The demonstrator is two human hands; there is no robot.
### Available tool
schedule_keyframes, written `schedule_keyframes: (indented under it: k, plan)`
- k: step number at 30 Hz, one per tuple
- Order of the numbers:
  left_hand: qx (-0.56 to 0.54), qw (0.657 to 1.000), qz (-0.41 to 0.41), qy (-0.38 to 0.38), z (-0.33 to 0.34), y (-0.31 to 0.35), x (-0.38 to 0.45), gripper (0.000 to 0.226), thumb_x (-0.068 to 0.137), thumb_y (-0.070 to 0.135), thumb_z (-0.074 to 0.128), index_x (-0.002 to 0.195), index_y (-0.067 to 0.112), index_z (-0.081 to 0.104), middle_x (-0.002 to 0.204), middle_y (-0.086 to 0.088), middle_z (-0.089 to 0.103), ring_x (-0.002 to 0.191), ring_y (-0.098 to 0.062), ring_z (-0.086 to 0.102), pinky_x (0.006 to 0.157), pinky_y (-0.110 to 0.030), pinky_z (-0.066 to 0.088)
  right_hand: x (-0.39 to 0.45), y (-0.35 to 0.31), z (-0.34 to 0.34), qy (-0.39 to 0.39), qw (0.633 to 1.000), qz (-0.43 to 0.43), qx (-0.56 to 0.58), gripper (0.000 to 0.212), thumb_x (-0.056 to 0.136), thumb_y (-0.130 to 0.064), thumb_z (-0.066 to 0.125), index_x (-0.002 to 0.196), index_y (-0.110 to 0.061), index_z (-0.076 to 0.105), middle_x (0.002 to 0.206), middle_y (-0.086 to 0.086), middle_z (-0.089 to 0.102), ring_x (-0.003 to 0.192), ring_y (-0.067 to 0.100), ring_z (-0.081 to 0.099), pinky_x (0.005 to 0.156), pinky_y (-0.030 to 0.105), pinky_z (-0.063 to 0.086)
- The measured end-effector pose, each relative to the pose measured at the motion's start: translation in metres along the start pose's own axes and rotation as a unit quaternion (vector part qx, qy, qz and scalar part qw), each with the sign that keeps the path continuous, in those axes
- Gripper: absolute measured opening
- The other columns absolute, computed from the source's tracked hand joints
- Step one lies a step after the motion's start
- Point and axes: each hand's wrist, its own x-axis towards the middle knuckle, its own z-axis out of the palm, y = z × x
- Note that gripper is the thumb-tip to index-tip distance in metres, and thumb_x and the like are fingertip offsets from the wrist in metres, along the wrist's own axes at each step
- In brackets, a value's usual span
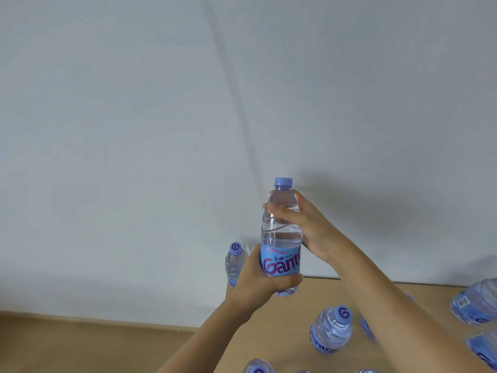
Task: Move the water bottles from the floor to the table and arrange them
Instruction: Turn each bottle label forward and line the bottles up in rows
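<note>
water bottle (281, 238) of clear ribbed plastic was held upright above the far edge of the table (271, 343), long axis vertical, lilac cap at twelve o'clock and base at six o'clock. its shoulder was smooth, with a wavy groove below it; a light blue wrap label with magenta lettering circled the lower half. left hand (258, 286) gripped the base, fingers curled round the label and the thumb across the bottom front. right hand (304, 224) gripped the shoulder from three o'clock, the thumb lying across the front and the fingers wrapped behind.

table had a matt, tan, wood-like top. a second bottle (234, 262) stood upright at nine o'clock of the held one, partly behind the left hand. a third bottle (332, 329) stood upright at five o'clock. a fourth bottle (476, 302) lay on its side at the frame's four o'clock edge. more bottles were cut off along the bottom and right edges. a plain pale wall (134, 130) rose behind the table.
</note>
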Motion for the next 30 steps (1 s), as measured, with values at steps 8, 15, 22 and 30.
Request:
schedule_keyframes:
  k: [8,15,22,30]
  plan:
    - [0.013,0.999,-0.041,-0.019,-0.004,-0.035,0.000,0.049,0.071,0.018,0.082,0.109,0.006,0.053,0.078,-0.014,0.067,0.065,-0.022,0.062,0.065,-0.033,0.055,-0.001,0.025,-0.010,-0.029,0.992,0.061,-0.102,0.036,0.080,-0.037,0.077,0.112,-0.026,0.064,0.108,-0.004,0.072,0.104,0.021,0.067,0.093,0.043,0.053]
    - [0.052,0.992,-0.103,0.052,-0.018,-0.087,0.004,0.070,0.053,0.046,0.089,0.114,0.032,0.057,0.106,0.011,0.068,0.101,-0.008,0.065,0.090,-0.038,0.056,0.003,0.074,0.004,0.018,0.986,0.051,-0.160,0.032,0.075,-0.025,0.082,0.104,-0.023,0.068,0.101,-0.007,0.073,0.094,0.007,0.069,0.081,0.027,0.053]
    - [0.108,0.987,-0.055,0.102,-0.019,-0.125,0.007,0.068,0.050,0.037,0.090,0.110,0.045,0.058,0.109,0.020,0.063,0.103,-0.007,0.063,0.086,-0.038,0.057,0.006,0.125,0.012,0.017,0.974,0.092,-0.206,0.044,0.070,-0.027,0.085,0.109,-0.028,0.064,0.104,-0.009,0.071,0.100,0.007,0.066,0.090,0.030,0.053]
    - [0.118,0.982,-0.054,0.137,-0.016,-0.136,0.013,0.064,0.058,0.028,0.087,0.110,0.047,0.055,0.108,0.029,0.058,0.099,0.003,0.060,0.081,-0.024,0.055,0.007,0.152,0.024,0.046,0.973,0.104,-0.203,0.045,0.070,-0.019,0.085,0.106,-0.034,0.064,0.101,-0.016,0.070,0.093,-0.006,0.064,0.080,0.016,0.050]
